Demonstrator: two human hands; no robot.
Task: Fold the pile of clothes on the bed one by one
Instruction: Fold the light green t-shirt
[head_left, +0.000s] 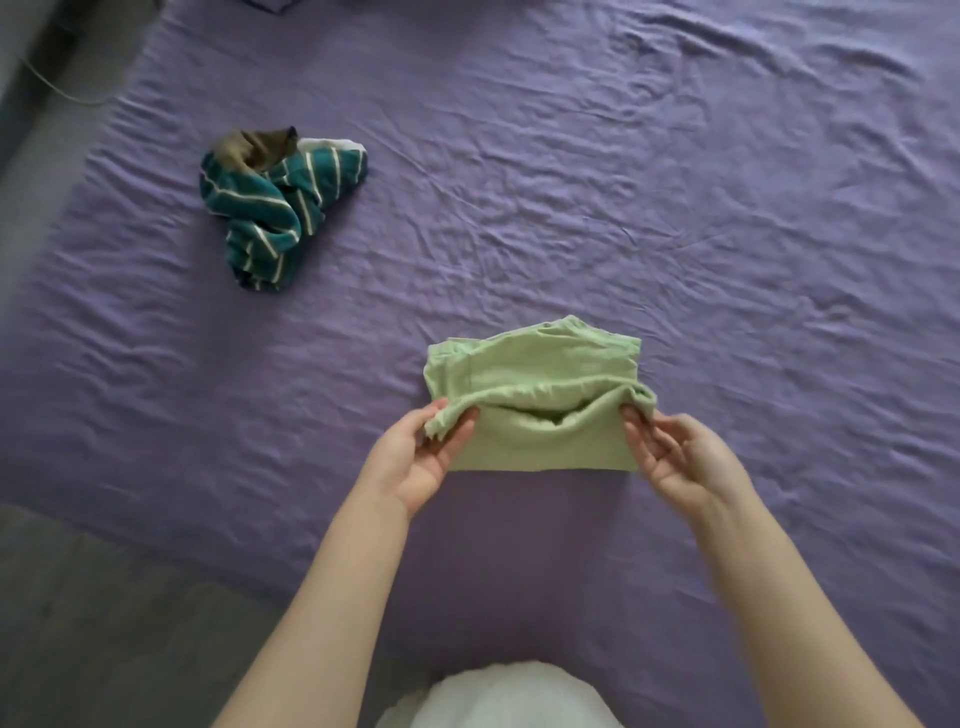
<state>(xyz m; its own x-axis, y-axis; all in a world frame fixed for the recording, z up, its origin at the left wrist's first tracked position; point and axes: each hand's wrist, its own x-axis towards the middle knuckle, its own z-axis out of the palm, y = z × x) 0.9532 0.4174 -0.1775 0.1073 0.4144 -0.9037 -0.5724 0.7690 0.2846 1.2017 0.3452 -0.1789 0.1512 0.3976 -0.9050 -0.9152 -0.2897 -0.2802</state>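
A light green garment (535, 379) lies partly folded on the purple bed sheet (675, 208), near the middle of the view. My left hand (423, 457) pinches its near left corner, and my right hand (675, 452) pinches its near right corner. Between them the near flap is lifted off the bed and sags in the middle. A crumpled pile of clothes (275, 208) sits further away to the left: a teal garment with white stripes, a brown piece on top and a bit of white behind it.
The wrinkled sheet covers most of the view. The bed's left edge runs along a grey floor (78, 597), with a thin cord (62, 88) at the top left. White fabric of my own clothing (498, 696) shows at the bottom.
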